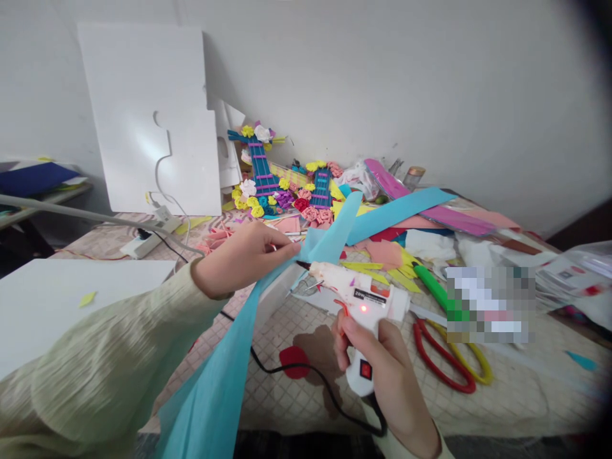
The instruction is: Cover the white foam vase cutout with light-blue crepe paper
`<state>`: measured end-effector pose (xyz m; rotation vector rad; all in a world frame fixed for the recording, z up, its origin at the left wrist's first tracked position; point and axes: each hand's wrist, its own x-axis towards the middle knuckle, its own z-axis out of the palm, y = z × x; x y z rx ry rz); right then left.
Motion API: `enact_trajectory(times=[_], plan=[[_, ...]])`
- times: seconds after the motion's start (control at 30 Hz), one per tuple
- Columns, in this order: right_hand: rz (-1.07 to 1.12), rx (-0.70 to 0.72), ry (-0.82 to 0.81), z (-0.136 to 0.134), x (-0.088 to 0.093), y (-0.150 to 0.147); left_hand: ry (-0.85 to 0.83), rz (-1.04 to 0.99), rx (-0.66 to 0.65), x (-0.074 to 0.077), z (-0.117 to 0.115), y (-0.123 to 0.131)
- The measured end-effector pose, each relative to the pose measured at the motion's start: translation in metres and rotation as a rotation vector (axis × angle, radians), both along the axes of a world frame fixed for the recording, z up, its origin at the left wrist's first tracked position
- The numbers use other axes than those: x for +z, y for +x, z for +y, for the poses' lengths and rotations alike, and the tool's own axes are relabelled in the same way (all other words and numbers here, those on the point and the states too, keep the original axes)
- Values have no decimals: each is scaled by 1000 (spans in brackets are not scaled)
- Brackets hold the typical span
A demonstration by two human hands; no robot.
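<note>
Light blue crepe paper (224, 370) hangs from my left hand (246, 258), whose fingers pinch it near the middle of the view. The long end drapes down to the front edge, and a short end points up to the right. My right hand (377, 357) is wrapped round a white glue gun (377, 303) with a lit red light. The gun's dark nozzle meets the paper right beside my left fingertips. A black cord runs from the bottom of its handle across the patterned cloth. Whether glue is coming out cannot be made out.
Red and yellow scissors (444, 357) and a green marker (433, 287) lie at the right. Behind are paper flower decorations (268, 175), blue strips (401, 213) and plastic bags. A power strip (150, 236), white boards (153, 121) and a white sheet (71, 306) are at the left.
</note>
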<state>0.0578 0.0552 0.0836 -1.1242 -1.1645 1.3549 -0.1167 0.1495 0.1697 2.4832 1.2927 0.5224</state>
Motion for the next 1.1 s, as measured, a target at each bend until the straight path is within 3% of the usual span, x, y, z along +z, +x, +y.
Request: enact_trajectory(times=[0.57,1.1], plan=[[-12,23,-24,-16,-5,3,21,2,13,2,1,2],[5,27,-24,-14,1,-1,-6,-9,-3,1,0,2]])
